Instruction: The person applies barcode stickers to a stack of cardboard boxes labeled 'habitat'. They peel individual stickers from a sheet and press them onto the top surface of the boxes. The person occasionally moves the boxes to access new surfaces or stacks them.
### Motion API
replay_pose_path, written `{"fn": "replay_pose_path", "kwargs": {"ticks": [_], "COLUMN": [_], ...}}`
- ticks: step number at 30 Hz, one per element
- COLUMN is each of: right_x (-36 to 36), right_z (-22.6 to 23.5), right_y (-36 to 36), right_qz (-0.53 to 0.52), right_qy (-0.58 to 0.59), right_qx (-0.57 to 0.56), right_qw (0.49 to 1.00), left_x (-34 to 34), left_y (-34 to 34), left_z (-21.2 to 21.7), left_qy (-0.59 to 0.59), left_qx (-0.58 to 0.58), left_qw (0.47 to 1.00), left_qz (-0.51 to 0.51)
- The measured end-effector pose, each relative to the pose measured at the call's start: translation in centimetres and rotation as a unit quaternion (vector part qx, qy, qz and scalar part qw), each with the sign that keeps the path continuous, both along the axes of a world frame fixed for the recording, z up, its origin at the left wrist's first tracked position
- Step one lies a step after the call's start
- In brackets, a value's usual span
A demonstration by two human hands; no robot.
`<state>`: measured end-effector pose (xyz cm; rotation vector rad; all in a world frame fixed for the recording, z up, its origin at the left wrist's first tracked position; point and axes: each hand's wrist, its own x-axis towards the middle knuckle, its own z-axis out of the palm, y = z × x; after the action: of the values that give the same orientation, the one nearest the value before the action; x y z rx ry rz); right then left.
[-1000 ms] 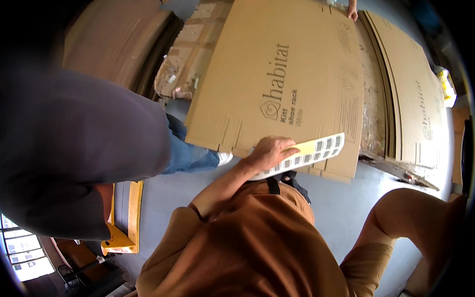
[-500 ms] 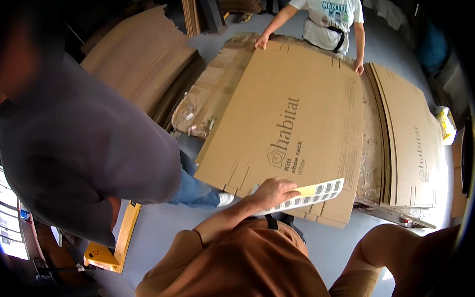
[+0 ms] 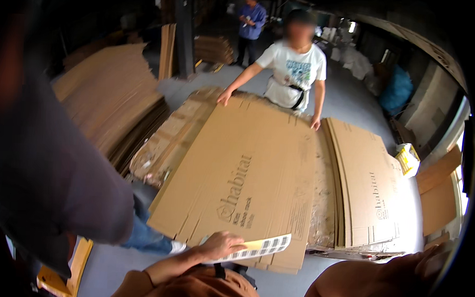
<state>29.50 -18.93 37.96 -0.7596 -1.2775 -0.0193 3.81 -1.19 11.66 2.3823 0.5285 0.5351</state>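
Brown cardboard fills the middle of the view, and the person's left hand (image 3: 221,246) lies on its near edge. The fingers are closed over a white and yellow strip with a row of dark squares (image 3: 255,248), pressing it flat against the top cardboard sheet (image 3: 247,170); the thumb side points to the right and the forearm in an orange-brown sleeve (image 3: 191,283) comes up from the lower edge. The right hand (image 3: 432,257) is at the far right rim, raised and blurred, and I cannot tell if it is spread or holding something; the right arm bends up from below.

The top sheet is large and flat, lying on a low stack of similar sheets (image 3: 361,189) that reaches to the right. At its far edge a second person in a white T-shirt (image 3: 292,72) rests both hands on the sheet, one at the left corner and one at the right. A third person in a grey sleeve and blue jeans (image 3: 53,178) stands close at the left. Another pile of cardboard (image 3: 108,97) is behind, at the left.

Compared with half a second ago, the head has lifted: the far person is now seen whole, and the room behind shows. The left hand stays at the same place on the near edge.
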Motion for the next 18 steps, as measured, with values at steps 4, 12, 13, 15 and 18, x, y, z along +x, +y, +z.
{"fn": "replay_pose_path", "kwargs": {"ticks": [4, 12, 13, 15, 18], "right_x": [0.7, 1.7, 2.0, 1.9, 1.3], "right_z": [0.2, 1.1, 1.4, 1.4, 0.7], "right_y": [0.1, -1.2, -1.4, -1.4, -1.2], "right_qz": [-0.016, -0.029, -0.026, -0.021, -0.019], "right_qy": [0.031, 0.045, 0.045, 0.042, 0.042], "right_qx": [-0.021, -0.03, -0.031, -0.024, -0.026], "right_qw": [0.999, 0.998, 0.998, 0.999, 0.999], "left_x": [-0.8, -0.4, -0.7, -1.1, -0.3], "left_y": [-0.3, 0.4, 0.3, 1.2, 2.8], "left_z": [2.1, 0.7, -0.2, -1.2, -1.1], "left_qy": [-0.019, -0.079, -0.05, 0.007, 0.004], "left_qx": [0.03, -0.001, 0.008, 0.038, 0.065], "left_qw": [0.999, 0.993, 0.996, 0.998, 0.995], "left_qz": [0.001, -0.086, -0.074, -0.057, -0.07]}}
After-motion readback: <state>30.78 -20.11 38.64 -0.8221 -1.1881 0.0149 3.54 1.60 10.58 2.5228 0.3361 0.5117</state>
